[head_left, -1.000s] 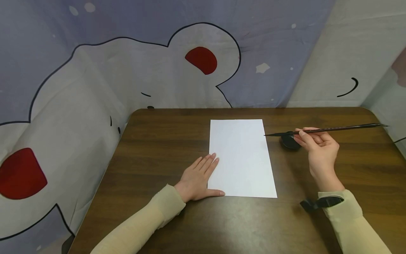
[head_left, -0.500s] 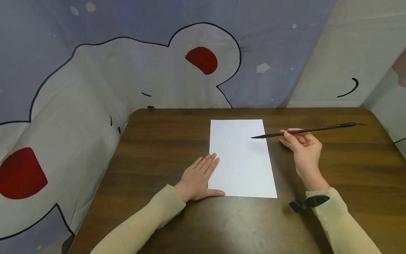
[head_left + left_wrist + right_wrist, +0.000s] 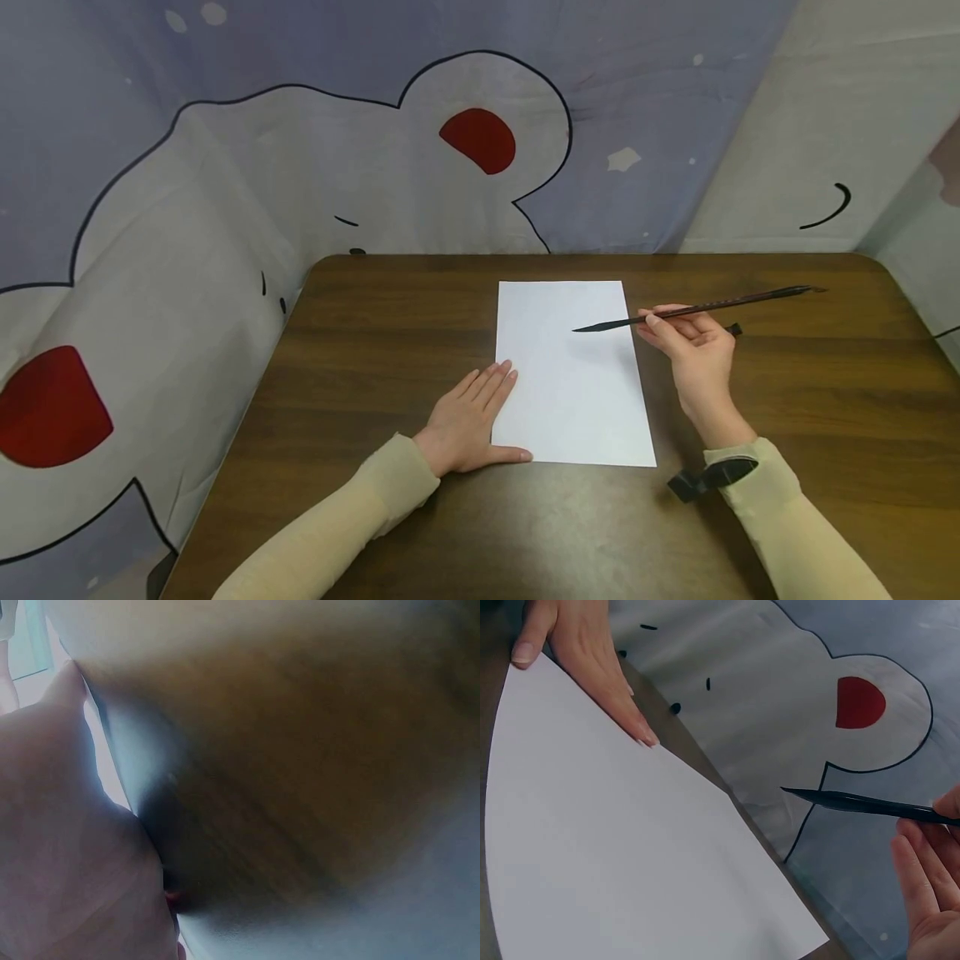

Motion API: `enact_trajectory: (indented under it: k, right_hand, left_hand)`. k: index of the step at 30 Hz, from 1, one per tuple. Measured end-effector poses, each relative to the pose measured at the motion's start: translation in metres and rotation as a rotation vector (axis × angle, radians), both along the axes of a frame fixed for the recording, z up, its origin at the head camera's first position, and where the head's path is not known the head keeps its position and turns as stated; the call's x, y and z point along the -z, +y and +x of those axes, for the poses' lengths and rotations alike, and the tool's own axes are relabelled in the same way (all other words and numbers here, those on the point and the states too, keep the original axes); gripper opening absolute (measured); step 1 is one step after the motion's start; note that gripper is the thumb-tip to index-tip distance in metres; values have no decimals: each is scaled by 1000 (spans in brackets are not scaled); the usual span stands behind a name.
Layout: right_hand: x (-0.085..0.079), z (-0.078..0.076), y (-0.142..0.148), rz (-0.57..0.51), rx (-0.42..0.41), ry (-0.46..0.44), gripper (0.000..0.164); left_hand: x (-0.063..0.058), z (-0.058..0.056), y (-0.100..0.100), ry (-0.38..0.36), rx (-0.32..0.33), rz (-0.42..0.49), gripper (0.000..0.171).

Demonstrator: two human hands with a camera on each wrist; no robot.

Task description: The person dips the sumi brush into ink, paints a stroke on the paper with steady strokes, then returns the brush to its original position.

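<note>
A blank white sheet of paper (image 3: pixel 573 392) lies on the brown table. My left hand (image 3: pixel 468 423) rests flat at the sheet's left edge, fingers spread and straight, thumb on the lower left corner. My right hand (image 3: pixel 697 358) pinches a dark writing brush (image 3: pixel 705 307) between thumb and fingers. The brush is nearly level, its black tip pointing left above the paper. In the right wrist view the brush (image 3: pixel 870 804) shows a pointed dark tip, apart from the sheet (image 3: pixel 630 832). Behind the right hand, a small black object (image 3: pixel 734 330) is mostly hidden.
The wooden table (image 3: pixel 360 333) has rounded far corners. A patterned cloth (image 3: pixel 300 167) with red shapes hangs along the back and left side. A black wrist strap (image 3: pixel 712 477) sits on the right sleeve. The left wrist view is mostly blurred tabletop (image 3: pixel 300 772).
My right hand has moved left with the brush, bringing its tip from the sheet's right edge to over the paper. The round black object is now mostly covered. My left hand stays put.
</note>
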State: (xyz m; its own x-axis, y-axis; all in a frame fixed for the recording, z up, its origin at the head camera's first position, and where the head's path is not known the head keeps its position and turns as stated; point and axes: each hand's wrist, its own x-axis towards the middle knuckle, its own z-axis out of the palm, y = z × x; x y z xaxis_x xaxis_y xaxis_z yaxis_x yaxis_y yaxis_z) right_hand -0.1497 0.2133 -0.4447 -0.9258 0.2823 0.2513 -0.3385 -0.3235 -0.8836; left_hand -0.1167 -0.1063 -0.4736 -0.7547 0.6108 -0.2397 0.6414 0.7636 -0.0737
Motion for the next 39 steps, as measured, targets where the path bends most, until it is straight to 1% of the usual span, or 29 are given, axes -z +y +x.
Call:
enact_trajectory:
  k: [5,11,21,26,31,32,39]
  right_hand:
    - [3,0,-7,30,-7,-23,26]
    - [6,0,-17,72,-28,-29,23]
    - [13,-1,-33,105,-57,-66,22]
    - [14,-2,-41,79,-78,-76,22]
    - [17,-4,-47,88,-95,-82,19]
    - [18,-4,-49,87,-100,-82,19]
    - [20,-10,-59,82,-125,-71,20]
  left_hand:
    - [-1,0,0,-4,2,0,114]
    - [-2,0,0,-10,1,7,114]
    - [-1,0,1,-6,0,2,114]
    - [-3,2,1,5,4,-4,114]
    - [-6,3,2,20,8,-9,114]
    - [-5,3,2,20,7,-21,114]
    - [-2,1,3,-3,-8,-24,115]
